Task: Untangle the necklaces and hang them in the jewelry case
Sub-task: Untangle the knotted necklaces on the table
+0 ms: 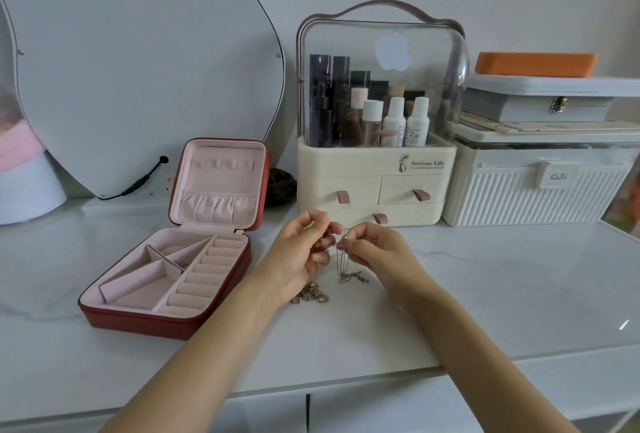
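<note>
A red jewelry case [166, 315] with pink lining lies open at the left of the white table, its lid upright with a row of hooks [227, 165] and a gathered pocket. In front of the cosmetics organizer, my left hand [299, 252] and my right hand [377, 247] both pinch a tangle of thin gold necklaces [341, 259] lifted above the table. Chain ends and a pendant hang down to the tabletop [353, 276]. A small heap of gold jewelry [311, 294] lies under my left wrist.
A cream cosmetics organizer [374, 186] with a clear dome stands right behind my hands. Stacked white storage boxes [533, 186] sit at the right, a curvy mirror [138, 69] leans at the back left. The table's front edge [346, 384] runs below my forearms.
</note>
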